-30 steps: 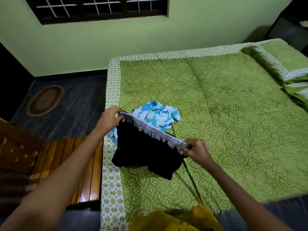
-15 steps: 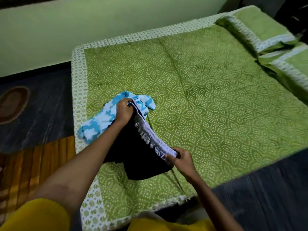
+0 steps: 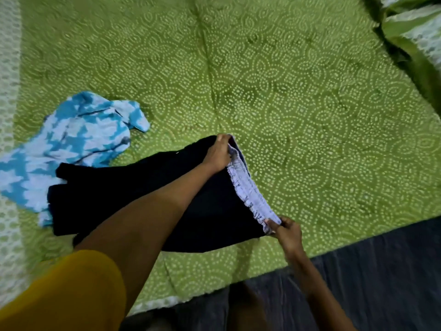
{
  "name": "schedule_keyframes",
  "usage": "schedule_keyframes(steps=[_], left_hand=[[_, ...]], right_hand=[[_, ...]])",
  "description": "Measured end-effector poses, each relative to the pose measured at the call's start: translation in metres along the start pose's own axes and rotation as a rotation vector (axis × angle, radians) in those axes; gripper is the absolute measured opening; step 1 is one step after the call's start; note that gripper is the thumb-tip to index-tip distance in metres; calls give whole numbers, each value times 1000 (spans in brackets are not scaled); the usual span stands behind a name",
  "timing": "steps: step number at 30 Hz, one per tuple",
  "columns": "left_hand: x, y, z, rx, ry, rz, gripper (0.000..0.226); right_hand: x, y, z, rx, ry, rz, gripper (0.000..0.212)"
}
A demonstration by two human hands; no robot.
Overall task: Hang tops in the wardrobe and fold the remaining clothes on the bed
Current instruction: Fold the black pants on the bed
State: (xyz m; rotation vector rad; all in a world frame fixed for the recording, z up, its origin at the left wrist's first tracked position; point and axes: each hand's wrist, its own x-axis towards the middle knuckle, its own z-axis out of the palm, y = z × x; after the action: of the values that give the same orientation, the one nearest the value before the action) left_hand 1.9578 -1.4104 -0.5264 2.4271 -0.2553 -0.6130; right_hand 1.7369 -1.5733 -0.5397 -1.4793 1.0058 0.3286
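Note:
A black garment point(image 3: 133, 187) with a pale frilled waistband point(image 3: 248, 187) lies spread on the green patterned bed point(image 3: 298, 96). My left hand point(image 3: 218, 152) grips the far end of the waistband. My right hand point(image 3: 287, 231) pinches its near end by the bed's edge, so the band is stretched between them. A blue and white patterned garment point(image 3: 71, 144) lies crumpled to the left, partly under the black one's legs.
Green pillows point(image 3: 415, 27) lie at the top right corner of the bed. The sheet's white border point(image 3: 9, 68) runs down the left side. Dark floor point(image 3: 381, 271) lies below the bed's near edge.
The black garment has been swung right and laid flatter on the bed, off the blue one. Both hands moved right while keeping hold of the waistband, and the camera tilted down closer.

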Motion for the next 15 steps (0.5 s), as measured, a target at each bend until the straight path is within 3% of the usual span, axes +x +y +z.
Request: schedule_keyframes(steps=[5,8,12,15], left_hand=[[57,37,74,-26,-21,-3,53],[90,74,104,-129,-54,110,58],[116,129,116,-267,-208,326,65],[107,142,121,-328,-199,270,49]], right_hand=[[67,11,-54,29,-10,53,18],[98,4,-88,105,23,61,16],[134,-15,-136,467,199,96,17],[150,-8,-150,762,257,174,20]])
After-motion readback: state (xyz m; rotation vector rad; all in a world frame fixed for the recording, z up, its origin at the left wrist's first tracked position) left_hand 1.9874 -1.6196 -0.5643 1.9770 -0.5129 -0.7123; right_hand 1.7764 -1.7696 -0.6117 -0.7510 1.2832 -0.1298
